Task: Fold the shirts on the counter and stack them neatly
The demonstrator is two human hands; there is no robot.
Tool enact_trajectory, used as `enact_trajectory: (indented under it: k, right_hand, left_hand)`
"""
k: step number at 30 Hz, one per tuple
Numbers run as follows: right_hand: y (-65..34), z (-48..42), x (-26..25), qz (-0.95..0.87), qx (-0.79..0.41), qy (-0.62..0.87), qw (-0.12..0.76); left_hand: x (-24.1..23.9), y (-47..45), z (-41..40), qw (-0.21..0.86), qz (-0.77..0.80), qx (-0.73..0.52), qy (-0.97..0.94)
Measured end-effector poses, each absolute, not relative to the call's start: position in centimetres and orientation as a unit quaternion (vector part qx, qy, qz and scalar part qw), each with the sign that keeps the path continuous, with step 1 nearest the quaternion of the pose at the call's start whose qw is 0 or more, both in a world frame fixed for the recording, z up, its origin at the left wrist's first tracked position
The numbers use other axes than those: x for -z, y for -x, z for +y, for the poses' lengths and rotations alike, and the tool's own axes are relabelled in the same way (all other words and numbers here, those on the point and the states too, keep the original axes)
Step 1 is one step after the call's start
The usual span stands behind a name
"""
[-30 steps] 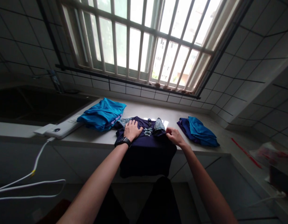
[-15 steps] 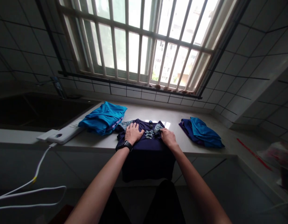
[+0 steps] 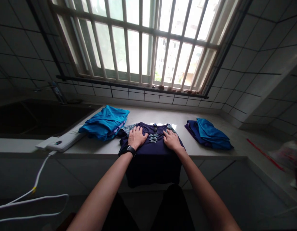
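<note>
A dark purple garment (image 3: pixel 153 150) with pale bow trim down its front lies on the white counter (image 3: pixel 201 151), its lower half hanging over the front edge. My left hand (image 3: pixel 137 137), with a black watch on the wrist, lies flat on the garment's left side, fingers spread. Flat on the right side, just beside the bow trim, rests my right hand (image 3: pixel 171 140) with its fingers stretched out. Neither hand holds anything.
A folded bright blue garment (image 3: pixel 105 122) lies to the left, a blue and purple pile (image 3: pixel 208 138) to the right. A white device (image 3: pixel 60 142) with a trailing white cable sits at the counter's left end. A barred window (image 3: pixel 141 45) stands behind. A dark sink (image 3: pixel 40 112) lies far left.
My right hand folded the patterned right sleeve in onto the garment's front and now lies flat on it. My left hand has stayed pressed on the left side.
</note>
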State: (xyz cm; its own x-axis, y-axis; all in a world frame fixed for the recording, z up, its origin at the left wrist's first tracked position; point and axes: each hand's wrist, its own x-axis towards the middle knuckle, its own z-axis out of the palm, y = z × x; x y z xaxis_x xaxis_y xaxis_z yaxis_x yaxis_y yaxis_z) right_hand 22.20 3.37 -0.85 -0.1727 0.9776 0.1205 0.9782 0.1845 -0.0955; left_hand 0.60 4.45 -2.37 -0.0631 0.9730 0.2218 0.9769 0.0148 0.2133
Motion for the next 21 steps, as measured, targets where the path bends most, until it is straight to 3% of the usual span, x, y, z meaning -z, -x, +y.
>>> enact_trajectory:
  k: [13, 17, 21]
  right_hand:
    - [-23.6, 5.6, 1.7, -0.742, -0.021, 0.666, 0.069]
    - [-24.2, 6.2, 2.0, -0.74, -0.022, 0.668, 0.072]
    - [-24.2, 6.4, 2.3, -0.741, -0.019, 0.667, 0.079]
  left_hand:
    - [0.5, -0.1, 1.8, 0.058, -0.63, 0.149, 0.76]
    - [-1.3, 3.5, 0.2, 0.089, -0.726, 0.138, 0.667]
    - [-2.6, 6.6, -0.1, 0.017, -0.777, 0.06, 0.627]
